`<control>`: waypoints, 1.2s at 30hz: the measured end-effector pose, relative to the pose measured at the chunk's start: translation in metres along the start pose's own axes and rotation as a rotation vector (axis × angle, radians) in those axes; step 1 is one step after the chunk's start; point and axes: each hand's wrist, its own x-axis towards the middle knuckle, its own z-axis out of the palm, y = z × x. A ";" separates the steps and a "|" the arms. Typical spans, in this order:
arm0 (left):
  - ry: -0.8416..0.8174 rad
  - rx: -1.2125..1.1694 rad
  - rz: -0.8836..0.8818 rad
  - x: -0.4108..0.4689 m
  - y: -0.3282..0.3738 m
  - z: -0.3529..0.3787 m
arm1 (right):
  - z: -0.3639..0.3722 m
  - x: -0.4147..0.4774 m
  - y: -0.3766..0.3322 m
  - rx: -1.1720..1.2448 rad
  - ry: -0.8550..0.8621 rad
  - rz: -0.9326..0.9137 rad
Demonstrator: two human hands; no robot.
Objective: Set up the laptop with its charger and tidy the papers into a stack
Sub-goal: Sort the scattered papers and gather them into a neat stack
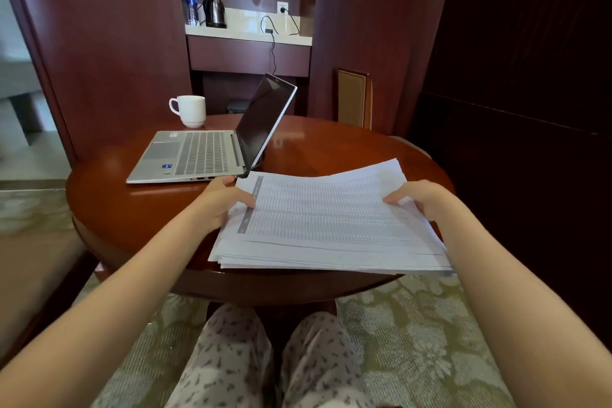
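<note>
Past my knees (228, 334), left hand (222, 199) and right hand (420, 199) each grasp the papers (331, 219), centre frame.
Stack uneven; laptop (198, 152) open, upper left; charger (269, 31) hookup hidden.

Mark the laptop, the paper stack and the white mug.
laptop (202, 152): head view, on its keyboard.
paper stack (326, 214): head view, middle of the top sheet.
white mug (192, 110): head view, on its side wall.
</note>
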 end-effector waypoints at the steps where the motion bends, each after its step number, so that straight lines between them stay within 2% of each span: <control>1: 0.016 0.021 0.004 0.003 -0.003 0.001 | 0.000 0.001 0.003 0.057 -0.003 0.017; 7: 0.034 0.036 0.090 -0.001 -0.007 -0.005 | -0.004 0.005 0.005 0.391 0.098 -0.032; 10: -0.042 0.051 0.082 -0.011 -0.001 -0.007 | -0.007 0.008 0.012 0.667 0.035 -0.195; 12: -0.044 0.060 0.085 -0.014 0.004 -0.002 | -0.009 0.001 0.007 0.731 0.019 -0.306; 16: 0.205 -0.029 0.281 -0.016 0.028 0.009 | -0.011 -0.016 -0.023 0.763 0.128 -0.548; 18: 0.235 -0.065 0.443 -0.017 0.045 0.007 | -0.015 -0.023 -0.039 0.759 0.175 -0.689; 21: 0.240 -0.042 0.614 -0.017 0.065 -0.004 | -0.021 -0.027 -0.055 0.783 0.112 -0.828; 27: 0.273 0.018 0.640 -0.005 0.057 -0.027 | -0.002 -0.013 -0.041 0.743 -0.075 -0.770; 30: 0.205 -0.027 0.580 0.000 0.053 -0.038 | 0.006 -0.012 -0.037 0.770 -0.159 -0.740; 36: 0.058 0.035 0.610 0.007 0.059 -0.019 | 0.009 -0.011 -0.051 0.776 -0.145 -0.718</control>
